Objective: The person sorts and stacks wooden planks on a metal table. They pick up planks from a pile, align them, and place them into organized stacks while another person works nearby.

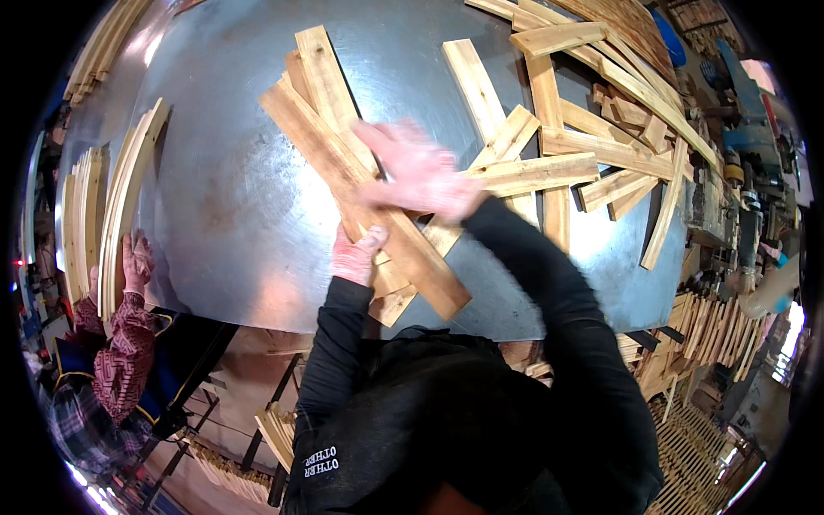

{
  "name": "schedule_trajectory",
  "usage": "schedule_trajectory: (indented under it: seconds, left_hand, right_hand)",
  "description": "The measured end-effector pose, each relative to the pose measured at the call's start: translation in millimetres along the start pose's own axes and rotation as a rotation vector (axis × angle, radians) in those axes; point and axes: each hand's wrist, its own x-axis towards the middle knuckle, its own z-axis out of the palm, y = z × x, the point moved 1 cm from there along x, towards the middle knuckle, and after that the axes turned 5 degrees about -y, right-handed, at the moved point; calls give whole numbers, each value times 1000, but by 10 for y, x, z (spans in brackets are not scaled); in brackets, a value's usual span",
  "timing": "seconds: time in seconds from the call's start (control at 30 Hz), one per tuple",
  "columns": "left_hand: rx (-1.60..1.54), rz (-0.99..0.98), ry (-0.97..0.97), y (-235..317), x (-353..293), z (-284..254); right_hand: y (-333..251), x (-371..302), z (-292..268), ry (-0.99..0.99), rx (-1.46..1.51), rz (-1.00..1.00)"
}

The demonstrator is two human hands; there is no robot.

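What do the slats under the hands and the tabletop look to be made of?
The slats look like raw sawn wood: pale yellow-tan, visible grain, matte, no sign of paint or varnish. The tabletop looks like sheet metal, probably steel or galvanised: grey, dull sheen with blurred reflections and rusty-brown smudges. The left hand grips the bundle's near end; the right hand, motion-blurred, lies on top.

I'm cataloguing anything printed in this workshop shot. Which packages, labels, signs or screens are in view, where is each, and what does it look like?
Sleeve label: white stitched lettering on the black left sleeve, bottom centre, two short lines, seen upside down.
No packages, signs or screens that I can make out; the cluttered right edge is too blurred to tell.
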Motion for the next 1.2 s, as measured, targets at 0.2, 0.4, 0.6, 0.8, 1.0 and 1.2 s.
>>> schedule_trajectory:
  seconds: [0.2, 0.4, 0.6, 0.8, 1.0, 1.2]
  left_hand:
    - [88, -67, -38, 687, -164, -616]
    - [896, -8, 100, 1309, -376, -1363]
    - [1328, 74, 317, 476, -318, -1936]
    - [1413, -246, 335, 1007, -513, -1250]
    - [1167, 114, 172, 755, -412, -1564]
    - [1283, 169, 227, 862, -679, -1250]
  right_hand:
    - [1239, -1149, -183, -384, -726, -11]
    - [1461, -1184, -62, -345, -806, -244]
    - [869, -959, -934, -324, -549, 104]
    - [386, -323, -333, -400, 96, 682]
    - [205, 512, 1684, -233, 231, 377]
    - [-218, 873, 1247, 49, 277, 519]
